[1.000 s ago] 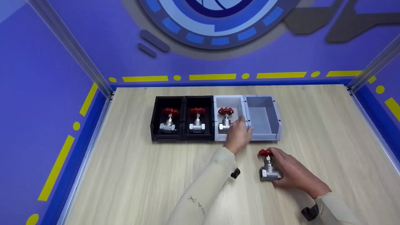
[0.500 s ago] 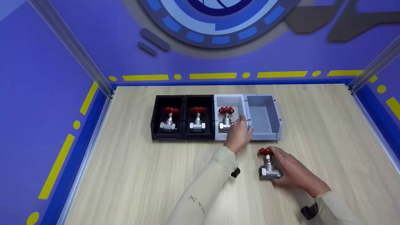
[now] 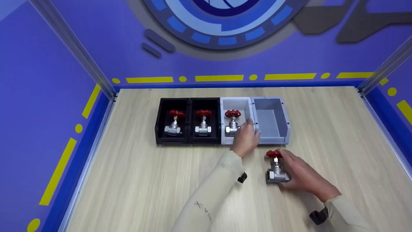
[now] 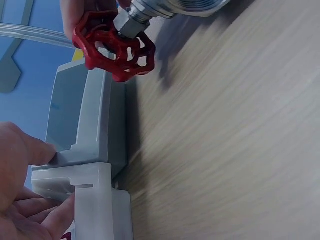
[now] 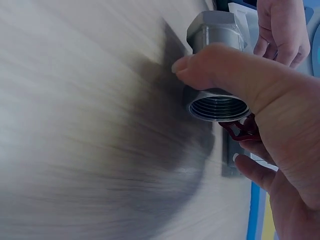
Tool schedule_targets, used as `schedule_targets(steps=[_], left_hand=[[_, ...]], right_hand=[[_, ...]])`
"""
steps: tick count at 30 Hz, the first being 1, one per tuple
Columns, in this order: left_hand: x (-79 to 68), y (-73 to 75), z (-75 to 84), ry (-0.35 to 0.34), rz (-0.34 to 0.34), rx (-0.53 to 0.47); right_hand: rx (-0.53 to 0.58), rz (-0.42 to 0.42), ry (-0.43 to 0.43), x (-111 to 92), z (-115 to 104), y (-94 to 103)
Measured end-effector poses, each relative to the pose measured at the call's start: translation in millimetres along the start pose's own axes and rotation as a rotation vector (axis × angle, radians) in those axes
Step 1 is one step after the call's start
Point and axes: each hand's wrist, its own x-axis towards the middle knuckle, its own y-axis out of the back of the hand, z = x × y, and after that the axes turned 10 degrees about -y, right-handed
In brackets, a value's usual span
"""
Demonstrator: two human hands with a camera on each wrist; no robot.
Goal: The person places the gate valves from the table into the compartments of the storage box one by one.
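My right hand [image 3: 304, 175] holds a steel gate valve [image 3: 276, 172] with a red handwheel [image 4: 115, 50], above the table in front of the grey bin [image 3: 270, 124]. In the right wrist view the thumb lies across the valve body [image 5: 217, 35], and the threaded opening shows. My left hand [image 3: 246, 137] pinches the adjoining side walls of the white bin [image 3: 236, 103] and the grey bin, thumb on the grey side, fingers inside the white one. Beside those fingers, another valve [image 3: 232, 122] stands in the white bin, partly hidden by the hand.
Two black bins [image 3: 173, 140] join the row on the left, holding one valve [image 3: 173, 124] and another valve [image 3: 203, 124]. The row stands on a wooden table [image 3: 135, 180] near the purple back wall [image 3: 206, 69]. Purple panels flank the table's sides.
My right hand has shifted slightly forward toward the bins with the valve. The left hand keeps its hold on the bin walls.
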Motion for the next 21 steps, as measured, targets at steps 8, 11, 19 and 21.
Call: schedule_targets(steps=[8, 11, 19, 21], left_hand=[[0.1, 0.4, 0.9, -0.001, 0.003, 0.012], [0.4, -0.5, 0.8, -0.007, 0.005, 0.038], [1.1, -2.4, 1.2, 0.004, 0.005, 0.082], [1.1, -2.3, 1.4, 0.004, 0.005, 0.078]], right_hand=[[0.006, 0.015, 0.007, 5, -3, 7.2], [-0.008, 0.030, 0.021, 6, -3, 10.2], [-0.012, 0.043, 0.029, 12, -8, 17.5], [-0.014, 0.036, 0.021, 13, -9, 19.2]])
